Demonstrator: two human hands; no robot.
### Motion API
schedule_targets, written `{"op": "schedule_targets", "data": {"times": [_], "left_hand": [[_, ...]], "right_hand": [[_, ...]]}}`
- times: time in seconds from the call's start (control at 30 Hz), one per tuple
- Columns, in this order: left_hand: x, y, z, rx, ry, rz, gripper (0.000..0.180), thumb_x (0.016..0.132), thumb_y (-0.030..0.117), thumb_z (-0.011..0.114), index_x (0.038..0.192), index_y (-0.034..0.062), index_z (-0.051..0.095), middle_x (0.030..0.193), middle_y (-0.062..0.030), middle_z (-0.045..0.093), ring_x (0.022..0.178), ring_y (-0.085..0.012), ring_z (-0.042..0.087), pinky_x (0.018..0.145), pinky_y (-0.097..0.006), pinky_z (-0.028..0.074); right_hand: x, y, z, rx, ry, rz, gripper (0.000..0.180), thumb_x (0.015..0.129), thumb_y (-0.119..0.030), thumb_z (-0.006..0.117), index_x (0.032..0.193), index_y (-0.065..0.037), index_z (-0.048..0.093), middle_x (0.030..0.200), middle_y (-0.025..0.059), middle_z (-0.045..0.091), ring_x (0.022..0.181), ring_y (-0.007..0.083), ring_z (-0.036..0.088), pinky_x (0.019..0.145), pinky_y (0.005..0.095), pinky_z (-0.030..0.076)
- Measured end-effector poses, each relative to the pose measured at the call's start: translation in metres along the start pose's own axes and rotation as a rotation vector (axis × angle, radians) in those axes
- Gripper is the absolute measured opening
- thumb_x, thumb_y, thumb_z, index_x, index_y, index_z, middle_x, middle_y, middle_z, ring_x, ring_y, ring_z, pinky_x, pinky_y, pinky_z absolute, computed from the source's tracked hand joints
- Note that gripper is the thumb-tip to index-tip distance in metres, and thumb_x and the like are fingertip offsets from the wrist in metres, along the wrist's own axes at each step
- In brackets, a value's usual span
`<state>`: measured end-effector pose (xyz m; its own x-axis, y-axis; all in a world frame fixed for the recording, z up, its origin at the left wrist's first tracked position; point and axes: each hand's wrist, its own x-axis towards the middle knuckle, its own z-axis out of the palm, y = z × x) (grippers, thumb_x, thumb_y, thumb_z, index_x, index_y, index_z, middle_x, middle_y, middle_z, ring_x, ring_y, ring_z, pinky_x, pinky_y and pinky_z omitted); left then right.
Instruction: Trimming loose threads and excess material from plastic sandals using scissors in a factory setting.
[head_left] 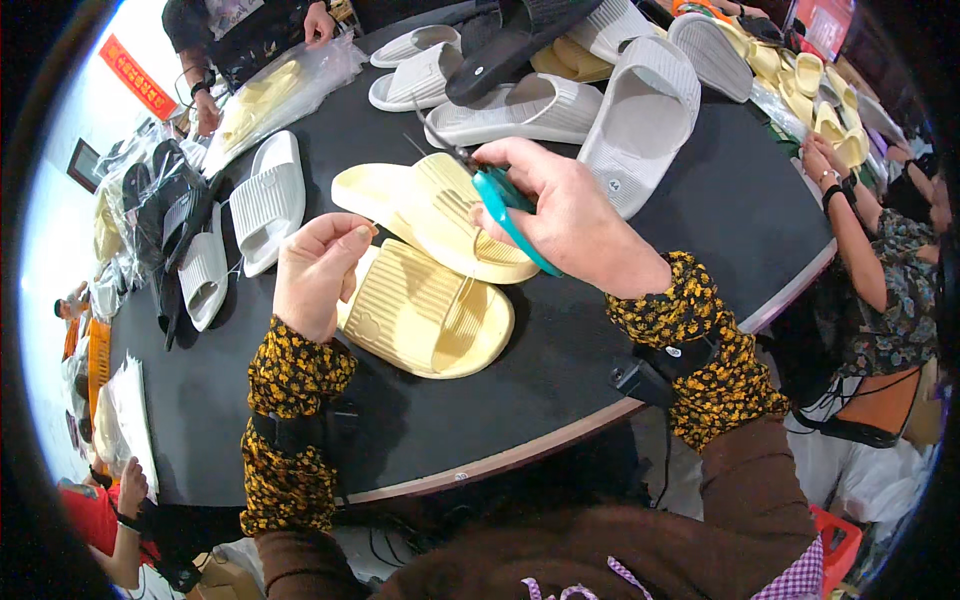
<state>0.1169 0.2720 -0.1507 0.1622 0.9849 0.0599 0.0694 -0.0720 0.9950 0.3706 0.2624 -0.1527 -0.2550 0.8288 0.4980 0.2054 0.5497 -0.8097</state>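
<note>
My right hand (575, 215) grips a pair of teal-handled scissors (525, 240), its dark blades pointing away to the far left above the slippers. Thumb and forefinger of my left hand (320, 270) are pinched together; what sits between them is too small to name. Just beside that hand lies a pale yellow slide slipper (405, 305) with a ribbed strap. Another yellow slipper (430, 205) rests behind it, partly under my right hand and the scissors.
Grey and black slippers (640, 120) are heaped at the back of the black table (560, 350). White slippers (268, 200) and bagged dark ones (160, 210) lie left. A co-worker's hands (205, 110) are by a plastic bag (280, 95); other people stand right and lower left.
</note>
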Motion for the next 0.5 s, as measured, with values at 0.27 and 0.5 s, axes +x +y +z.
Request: {"op": "schedule_targets", "data": {"times": [0.27,0.5], "left_hand": [[0.007,-0.011,-0.013,0.047,0.044,-0.068,0.016,0.087,0.010,0.060,0.094,-0.0036,0.061,0.069,0.0011,0.057,0.046,-0.0004,0.039,0.039,-0.017,0.029],[0.017,0.004,-0.035,-0.011,0.238,0.060,0.014,0.086,0.010,0.061,0.095,-0.0008,0.063,0.064,0.0031,0.054,0.044,-0.0004,0.037,0.038,-0.017,0.026]], "right_hand": [[-0.005,-0.010,-0.004,-0.401,-0.176,0.026,0.036,0.078,-0.007,0.062,0.112,-0.002,0.051,0.087,0.0228,0.063,0.084,0.0378,0.062,0.070,0.0408,0.050],[-0.009,0.006,0.002,-0.528,-0.215,-0.008,0.034,0.079,-0.010,0.060,0.112,-0.006,0.053,0.083,0.0214,0.062,0.079,0.0379,0.061,0.068,0.0434,0.049]]}}
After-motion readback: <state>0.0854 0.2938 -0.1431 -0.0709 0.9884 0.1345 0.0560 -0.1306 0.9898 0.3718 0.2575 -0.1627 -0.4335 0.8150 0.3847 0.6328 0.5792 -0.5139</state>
